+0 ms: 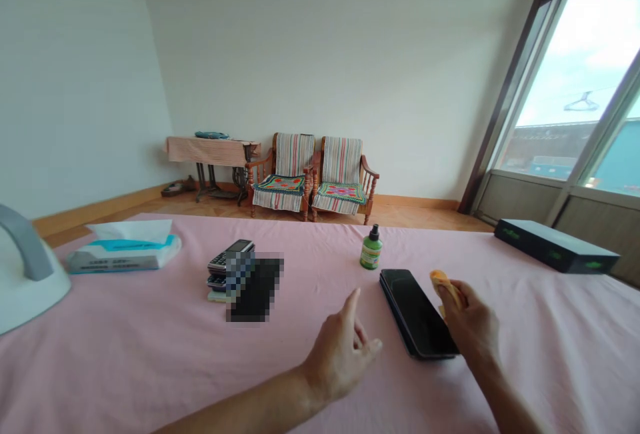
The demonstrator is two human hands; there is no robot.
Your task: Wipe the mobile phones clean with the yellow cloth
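My right hand (470,321) is closed around a crumpled yellow-orange cloth (447,289), just beside the right edge of a large black smartphone (415,314). The phone lies screen up on what looks like another flat dark device beneath it. To the left of it, my left hand (343,347) hovers over the pink sheet with index finger and thumb apart, holding nothing. Beyond the phone stands a small green spray bottle (371,251) with a black nozzle. Farther left, a stack of keypad phones (233,264) rests beside a dark flat object (255,294) that is blurred by pixelation.
The pink sheet (310,254) covers the whole surface. A tissue pack (125,254) and a white object with a grey handle (30,267) are on the left. At the far right lies a black box (555,247). Two wooden chairs (343,181) stand against the back wall.
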